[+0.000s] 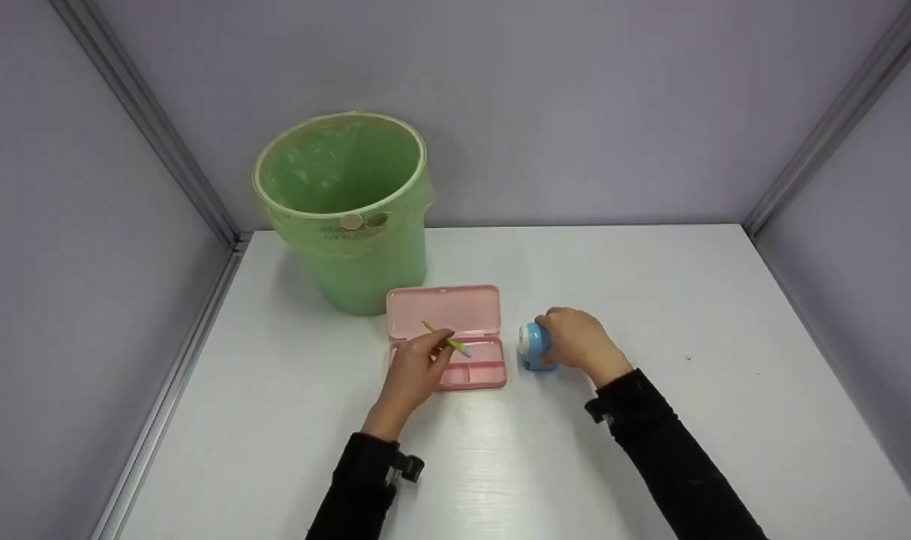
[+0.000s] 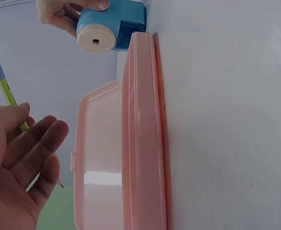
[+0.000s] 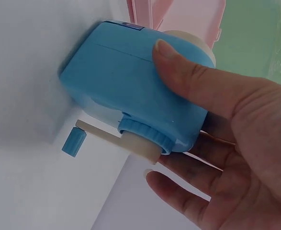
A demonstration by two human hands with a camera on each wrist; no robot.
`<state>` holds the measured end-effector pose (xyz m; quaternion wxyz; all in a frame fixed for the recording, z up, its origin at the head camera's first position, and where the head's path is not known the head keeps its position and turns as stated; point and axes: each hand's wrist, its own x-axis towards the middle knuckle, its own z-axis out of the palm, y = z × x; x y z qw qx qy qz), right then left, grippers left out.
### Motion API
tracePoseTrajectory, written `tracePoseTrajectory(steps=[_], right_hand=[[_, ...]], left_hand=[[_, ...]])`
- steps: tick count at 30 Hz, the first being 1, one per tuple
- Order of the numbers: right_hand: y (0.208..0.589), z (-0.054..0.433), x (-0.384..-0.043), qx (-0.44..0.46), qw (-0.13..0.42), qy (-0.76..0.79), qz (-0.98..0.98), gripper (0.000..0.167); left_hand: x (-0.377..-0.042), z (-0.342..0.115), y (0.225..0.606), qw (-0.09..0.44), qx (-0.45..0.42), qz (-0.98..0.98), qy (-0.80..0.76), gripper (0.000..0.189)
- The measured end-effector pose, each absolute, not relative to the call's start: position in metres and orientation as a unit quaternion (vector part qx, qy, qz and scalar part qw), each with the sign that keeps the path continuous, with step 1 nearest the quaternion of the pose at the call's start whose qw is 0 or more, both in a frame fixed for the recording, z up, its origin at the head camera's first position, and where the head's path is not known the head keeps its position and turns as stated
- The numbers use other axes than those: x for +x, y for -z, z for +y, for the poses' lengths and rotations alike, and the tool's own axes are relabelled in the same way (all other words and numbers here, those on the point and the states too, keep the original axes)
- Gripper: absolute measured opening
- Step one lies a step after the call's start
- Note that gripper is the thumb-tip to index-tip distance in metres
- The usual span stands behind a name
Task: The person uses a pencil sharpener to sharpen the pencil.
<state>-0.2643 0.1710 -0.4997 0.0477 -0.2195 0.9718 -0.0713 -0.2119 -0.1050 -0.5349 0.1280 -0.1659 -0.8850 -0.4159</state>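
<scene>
With the left grip [image 1: 414, 367] pinching the pencil [image 1: 455, 345] above the pink case [image 1: 488, 373] and the right grip [image 1: 578, 341] grasping the sharpener [image 1: 539, 341] just right of it, it seems better to hold the sharpener steady and guide the pencil lightly, not knocking the raised lid [image 1: 444, 307].

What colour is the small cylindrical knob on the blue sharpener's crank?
The small cylindrical knob is blue, clearest in the right wrist view.

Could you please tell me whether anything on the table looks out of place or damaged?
A small dark speck stands out against the white tabletop, right of the right hand; I cannot tell whether it is debris or damage.
</scene>
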Motion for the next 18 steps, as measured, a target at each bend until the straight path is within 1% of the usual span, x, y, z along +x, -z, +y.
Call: tracePoseTrajectory(steps=[4, 7, 12, 18], right_hand=[[0.5, 0.171, -0.258, -0.231, 0.045, 0.074, 0.969, 0.057], [0.5, 0.171, -0.254, -0.237, 0.048, 0.083, 0.967, 0.058], [0.501, 0.173, -0.25, -0.235, 0.059, 0.103, 0.965, 0.061], [0.502, 0.173, -0.248, -0.241, 0.048, 0.112, 0.963, 0.062]], left_hand=[[-0.21, -0.104, 0.531, 0.13, -0.179, -0.871, 0.439, 0.03], [-0.209, -0.103, 0.531, 0.133, -0.181, -0.862, 0.455, 0.032], [-0.208, -0.1, 0.534, 0.15, -0.174, -0.857, 0.461, 0.026], [-0.209, -0.099, 0.538, 0.174, -0.164, -0.866, 0.439, 0.014]])
